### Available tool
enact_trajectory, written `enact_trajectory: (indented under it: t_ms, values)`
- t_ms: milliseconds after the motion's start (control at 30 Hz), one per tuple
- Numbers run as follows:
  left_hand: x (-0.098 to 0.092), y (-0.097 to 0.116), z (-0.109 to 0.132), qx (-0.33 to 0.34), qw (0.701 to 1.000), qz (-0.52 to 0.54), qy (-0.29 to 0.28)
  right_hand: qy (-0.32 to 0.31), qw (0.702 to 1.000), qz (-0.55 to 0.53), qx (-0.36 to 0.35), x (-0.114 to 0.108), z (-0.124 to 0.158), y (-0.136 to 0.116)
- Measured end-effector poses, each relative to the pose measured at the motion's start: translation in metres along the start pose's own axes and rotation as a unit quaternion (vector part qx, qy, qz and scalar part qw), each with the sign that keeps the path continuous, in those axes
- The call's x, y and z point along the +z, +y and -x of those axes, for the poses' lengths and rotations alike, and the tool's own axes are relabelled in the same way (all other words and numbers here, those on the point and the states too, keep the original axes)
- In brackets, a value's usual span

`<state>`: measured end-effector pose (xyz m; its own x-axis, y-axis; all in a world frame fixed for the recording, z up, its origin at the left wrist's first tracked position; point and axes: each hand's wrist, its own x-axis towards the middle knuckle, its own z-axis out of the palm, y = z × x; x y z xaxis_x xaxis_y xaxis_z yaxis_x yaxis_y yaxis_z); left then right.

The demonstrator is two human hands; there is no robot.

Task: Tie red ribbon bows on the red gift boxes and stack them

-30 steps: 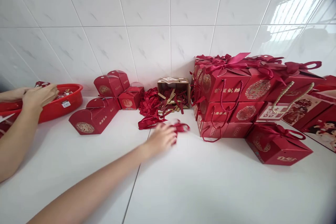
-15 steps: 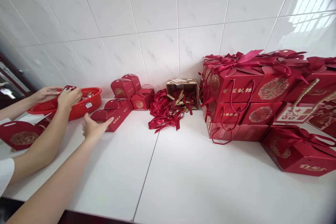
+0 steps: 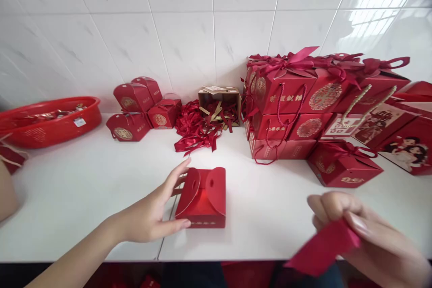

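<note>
My left hand (image 3: pixel 153 213) is at the left side of a small red gift box (image 3: pixel 207 220), thumb along its front and fingers behind the left edge. The box stands on the white table in front of me. Its two rounded top flaps, each with a hole, lean inward with a gap between them, and red shows inside. To the right, near the table's front edge, my right hand (image 3: pixel 364 229) pinches a red ribbon (image 3: pixel 326 247) between thumb and fingers. The ribbon's end hangs down toward the left, slightly blurred.
Small red boxes (image 3: pixel 130 127) stand at the back left beside a red basin (image 3: pixel 50 128). A heap of ribbons (image 3: pixel 192 123) lies before an open carton (image 3: pixel 239 103). Stacked red gift boxes (image 3: pixel 286 123) fill the back right. Another person's arm (image 3: pixel 6 193) shows at the left edge.
My left hand and a gift box have come from the row at the left to the table before me. My right hand with the ribbon has entered view. The view has swung.
</note>
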<state>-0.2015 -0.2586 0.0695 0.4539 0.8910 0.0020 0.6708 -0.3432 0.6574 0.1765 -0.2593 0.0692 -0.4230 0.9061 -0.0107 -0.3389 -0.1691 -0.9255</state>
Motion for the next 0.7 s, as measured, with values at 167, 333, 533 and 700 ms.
enact_trajectory:
  t_ms: [167,333,533,700]
  values:
    - [0.009,0.030,-0.029,0.117,0.990,-0.069,-0.026,-0.031,0.994,-0.102,0.002,0.014,-0.023,0.002]
    - [0.011,0.054,-0.051,0.155,0.979,-0.132,0.028,-0.004,0.992,-0.127,0.016,0.026,-0.034,0.011]
    - [0.018,0.061,-0.062,0.112,0.987,-0.099,0.058,0.054,0.988,-0.140,0.028,0.032,-0.049,0.026]
    - [0.024,0.062,-0.063,0.045,0.998,0.028,0.042,0.082,0.989,-0.124,0.024,0.030,-0.059,0.034]
